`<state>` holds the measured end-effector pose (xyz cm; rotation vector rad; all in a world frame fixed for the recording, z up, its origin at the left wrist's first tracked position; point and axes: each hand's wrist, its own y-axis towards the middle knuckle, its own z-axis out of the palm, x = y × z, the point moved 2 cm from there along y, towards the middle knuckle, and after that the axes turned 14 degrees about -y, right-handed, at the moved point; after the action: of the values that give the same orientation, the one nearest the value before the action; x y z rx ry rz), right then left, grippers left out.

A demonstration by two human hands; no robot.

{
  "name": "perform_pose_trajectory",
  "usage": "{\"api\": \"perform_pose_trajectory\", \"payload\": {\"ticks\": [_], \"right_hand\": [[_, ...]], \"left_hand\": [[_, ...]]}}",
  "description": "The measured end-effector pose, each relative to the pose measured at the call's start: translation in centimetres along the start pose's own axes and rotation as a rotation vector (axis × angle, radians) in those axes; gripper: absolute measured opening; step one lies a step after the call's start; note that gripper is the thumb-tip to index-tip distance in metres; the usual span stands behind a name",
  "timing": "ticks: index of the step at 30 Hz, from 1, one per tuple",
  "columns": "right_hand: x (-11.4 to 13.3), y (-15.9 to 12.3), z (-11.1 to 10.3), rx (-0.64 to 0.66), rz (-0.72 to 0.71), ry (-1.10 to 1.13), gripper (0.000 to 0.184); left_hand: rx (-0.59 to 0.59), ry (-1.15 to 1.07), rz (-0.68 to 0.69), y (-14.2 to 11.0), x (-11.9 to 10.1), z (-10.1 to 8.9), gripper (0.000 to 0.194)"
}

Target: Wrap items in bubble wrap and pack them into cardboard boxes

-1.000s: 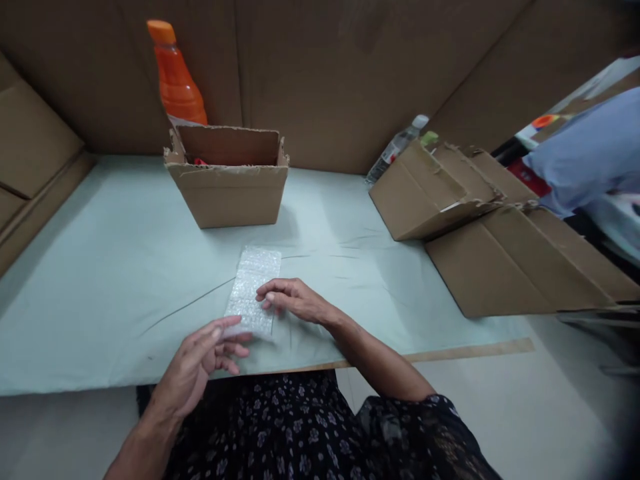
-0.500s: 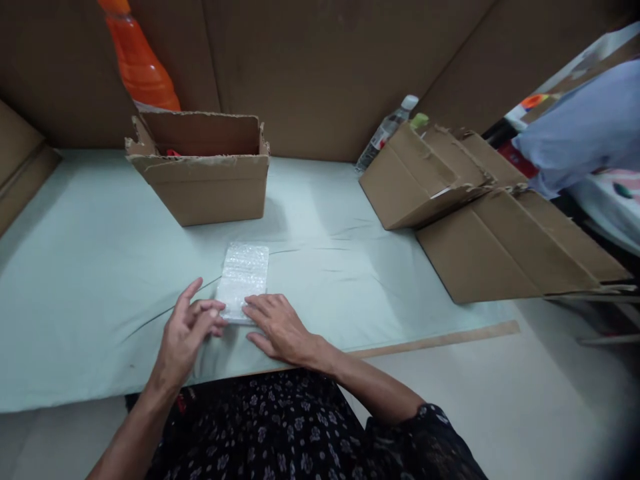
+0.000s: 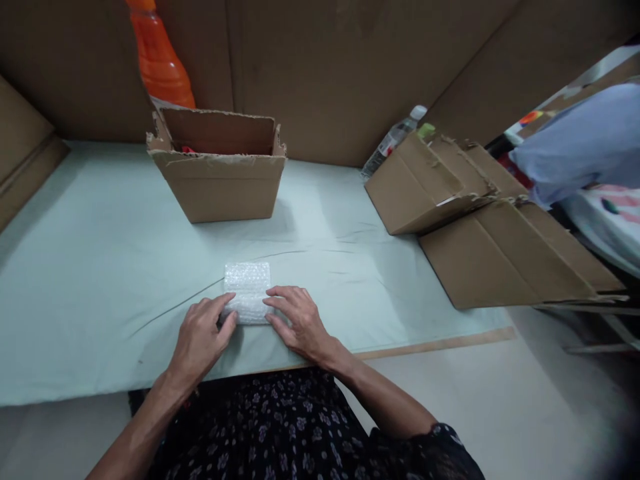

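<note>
Bubble wrap (image 3: 247, 275) lies on the cloth (image 3: 100, 267), close in, within easy reach. Left hand (image 3: 203, 333) and right hand (image 3: 303, 325) flank it, thumbs and fingers parted at its sides, apparently steadying it; pinching or not, can't tell. Box (image 3: 233, 193) beyond stands mouth-up, presumably for access.

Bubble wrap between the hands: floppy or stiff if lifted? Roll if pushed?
The bubble wrap is probably light and squashy, given its clear, bubbly surface; contents, if any, can't be made out. Its flat, rectangular shape on the cloth suggests it would slide rather than roll.
</note>
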<state>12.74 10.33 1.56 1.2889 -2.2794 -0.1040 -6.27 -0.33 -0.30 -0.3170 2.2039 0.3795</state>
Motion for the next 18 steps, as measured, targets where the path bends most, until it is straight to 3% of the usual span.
{"api": "perform_pose_trajectory", "payload": {"ticks": [5, 10, 13, 18], "right_hand": [[0.2, 0.8, 1.2, 0.202, -0.21, -0.22, 0.03], [-0.1, 1.4, 1.4, 0.282, -0.1, -0.111, 0.025], [0.1, 1.2, 0.8, 0.329, -0.06, -0.032, 0.028], [0.6, 1.7, 0.2, 0.216, -0.043, -0.18, 0.039]], "left_hand": [[-0.088, 0.154, 0.11, 0.3, -0.2, 0.4, 0.036], [-0.017, 0.0, 0.302, -1.6, -0.7, -0.3, 0.03], [0.008, -0.045, 0.237, -1.8, -0.7, -0.5, 0.029], [-0.045, 0.008, 0.104, 0.2, 0.2, 0.1, 0.029]]}}
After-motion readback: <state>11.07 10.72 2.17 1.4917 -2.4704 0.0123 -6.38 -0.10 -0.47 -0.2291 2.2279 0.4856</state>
